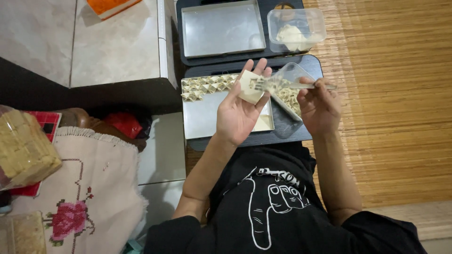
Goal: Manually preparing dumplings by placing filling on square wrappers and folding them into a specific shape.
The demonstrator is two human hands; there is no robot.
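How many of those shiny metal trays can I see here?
2. One metal tray sits bare at the top beside a clear plastic tub. The other tray, nearer, holds a row of folded dumplings under the left hand. None seem hidden.

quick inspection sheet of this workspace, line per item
surface: woven bamboo mat with two dark trays on it
job's things: square dough wrapper on left palm; fork over it; rows of folded dumplings in near metal pan; far metal pan bare
clutter: plastic tub of pale filling; embroidered cloth; wrapped wafers
grips: left hand open under wrapper; right hand closed on fork
cables: nothing seen
surroundings: tiled ledge, orange sponge
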